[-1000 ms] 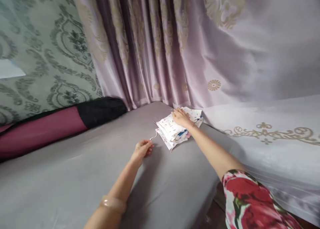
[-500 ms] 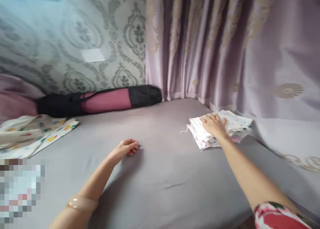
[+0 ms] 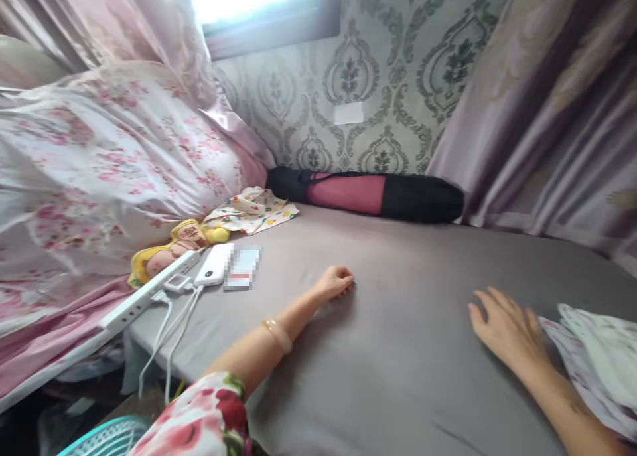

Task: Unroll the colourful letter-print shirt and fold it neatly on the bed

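Note:
My left hand [image 3: 336,283] rests on the grey bed sheet [image 3: 398,350] near the middle, fingers curled under with nothing visible in them. A pale bangle [image 3: 278,335] sits on that wrist. My right hand [image 3: 505,330] lies on the sheet at the right with its fingers stretched apart, holding nothing. Just to its right lies a stack of folded white printed cloths [image 3: 592,356], partly cut off by the frame edge.
A black and maroon rolled bag [image 3: 368,194] lies along the patterned wall. A flowered quilt [image 3: 99,177] is heaped at the left. Beside it are a printed cloth [image 3: 251,212], a yellow toy [image 3: 169,255], a white power bank [image 3: 215,265], a power strip [image 3: 144,295] and cables [image 3: 169,340]. Purple curtains [image 3: 557,131] hang at the right.
The view has swung left, bringing the quilt, toy and power strip into sight. My right hand has come off the folded cloths onto the sheet. My left hand stays curled on the sheet.

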Tool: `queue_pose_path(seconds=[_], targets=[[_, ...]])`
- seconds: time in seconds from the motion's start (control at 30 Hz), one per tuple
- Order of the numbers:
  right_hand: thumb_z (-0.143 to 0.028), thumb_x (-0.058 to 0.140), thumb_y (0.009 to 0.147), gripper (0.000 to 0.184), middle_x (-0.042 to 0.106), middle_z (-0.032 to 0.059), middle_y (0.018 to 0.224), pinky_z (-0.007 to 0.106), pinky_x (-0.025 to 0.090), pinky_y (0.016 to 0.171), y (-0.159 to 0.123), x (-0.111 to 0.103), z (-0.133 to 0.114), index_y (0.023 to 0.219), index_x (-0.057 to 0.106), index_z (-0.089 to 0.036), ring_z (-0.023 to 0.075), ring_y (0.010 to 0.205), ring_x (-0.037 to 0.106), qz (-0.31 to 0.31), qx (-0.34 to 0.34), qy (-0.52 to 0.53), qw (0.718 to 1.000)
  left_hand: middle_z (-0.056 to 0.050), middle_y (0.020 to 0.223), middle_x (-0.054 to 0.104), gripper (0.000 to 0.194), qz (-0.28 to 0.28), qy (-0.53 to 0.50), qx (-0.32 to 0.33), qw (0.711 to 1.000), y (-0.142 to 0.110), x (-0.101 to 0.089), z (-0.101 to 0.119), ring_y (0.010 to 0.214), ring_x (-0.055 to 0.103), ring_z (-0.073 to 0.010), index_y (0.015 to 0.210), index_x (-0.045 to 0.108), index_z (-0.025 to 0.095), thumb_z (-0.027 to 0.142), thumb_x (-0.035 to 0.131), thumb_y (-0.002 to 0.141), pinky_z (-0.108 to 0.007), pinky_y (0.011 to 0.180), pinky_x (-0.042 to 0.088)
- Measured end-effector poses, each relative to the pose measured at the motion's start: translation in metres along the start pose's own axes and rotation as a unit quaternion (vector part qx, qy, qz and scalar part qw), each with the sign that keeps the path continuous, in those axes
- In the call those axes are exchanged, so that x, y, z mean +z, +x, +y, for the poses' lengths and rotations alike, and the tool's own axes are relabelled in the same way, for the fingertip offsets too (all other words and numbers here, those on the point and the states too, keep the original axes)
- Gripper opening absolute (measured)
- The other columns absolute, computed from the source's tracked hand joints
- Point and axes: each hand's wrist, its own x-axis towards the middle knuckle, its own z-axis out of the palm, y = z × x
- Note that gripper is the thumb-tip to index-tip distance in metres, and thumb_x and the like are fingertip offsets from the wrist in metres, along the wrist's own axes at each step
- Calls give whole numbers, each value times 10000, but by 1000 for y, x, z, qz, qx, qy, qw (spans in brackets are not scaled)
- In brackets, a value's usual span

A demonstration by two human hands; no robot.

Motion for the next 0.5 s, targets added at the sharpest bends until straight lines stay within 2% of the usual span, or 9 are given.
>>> queue_pose_path(seconds=[0.1,0.17,0.2,0.27,0.37,0.5], targets=[[-387,243,949,538,510,176,1385,535,353,1058,0,23,-49,1251,597,-117,310,1292,451,-80,-40,55,994,25,619,621,88,-35,-27,-14,999,4,-6,0,478,508,-69,807,633,153,229,609,842,-196,504,417],[-409,195,956,585,487,173,1410,543,333,1073,1,33,-67,1298,568,-117,312,1324,418,-95,-54,70,992,6,639,653,102,-54,-61,-14,997,5,-21,3,500,546,-72,796,635,146,237,620,840,-197,526,441],[-417,176,957,605,477,174,1420,548,320,1081,0,36,-73,1316,556,-113,315,1335,405,-95,-60,72,991,-5,650,666,108,-44,-74,-9,996,4,-32,5,513,562,-76,791,639,142,242,634,831,-198,535,449],[-430,155,954,632,466,172,1432,554,296,1092,-1,38,-77,1338,543,-111,322,1346,388,-88,-69,70,991,-28,672,686,123,19,-86,4,996,3,-61,9,532,586,-86,778,648,134,252,671,801,-204,547,458],[-440,137,947,662,476,174,1425,551,300,1092,-3,34,-77,1342,544,-99,325,1342,391,-84,-73,72,991,-50,708,692,169,148,-94,14,984,2,-118,11,551,598,-95,780,640,138,290,711,764,-215,567,466],[-464,103,942,713,483,187,1416,567,324,1073,-4,31,-77,1343,542,-71,342,1332,402,-79,-75,77,991,-38,652,650,217,320,-84,7,944,6,-204,6,577,605,-113,763,573,165,326,716,735,-216,573,447]])
